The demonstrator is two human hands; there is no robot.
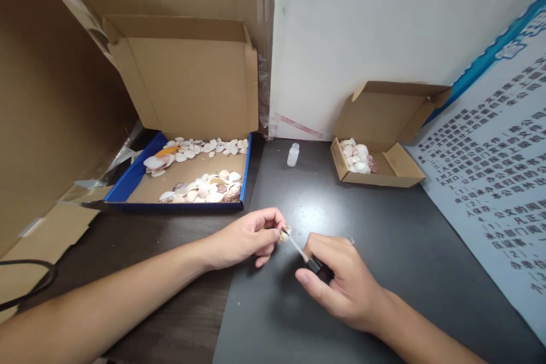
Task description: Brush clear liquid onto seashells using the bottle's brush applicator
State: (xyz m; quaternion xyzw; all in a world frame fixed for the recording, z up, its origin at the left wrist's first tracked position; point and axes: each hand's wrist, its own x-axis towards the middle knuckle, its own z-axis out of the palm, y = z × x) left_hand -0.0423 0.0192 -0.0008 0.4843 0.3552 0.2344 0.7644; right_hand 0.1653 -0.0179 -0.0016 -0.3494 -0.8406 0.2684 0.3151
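Here, the brush (297, 245), its black cap (314, 264) gripped by the right hand (352, 281), slants forward and left from that hand to the shell (284, 236) pinched in the left hand (249, 236).

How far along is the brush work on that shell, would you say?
The small bottle is already uncapped, with the brush out. In hand, the left hand pinches the shell while the right hand holds the brush to it. Probably left: finishing that shell and recapping the open bottle. How much is coated, I cannot tell.
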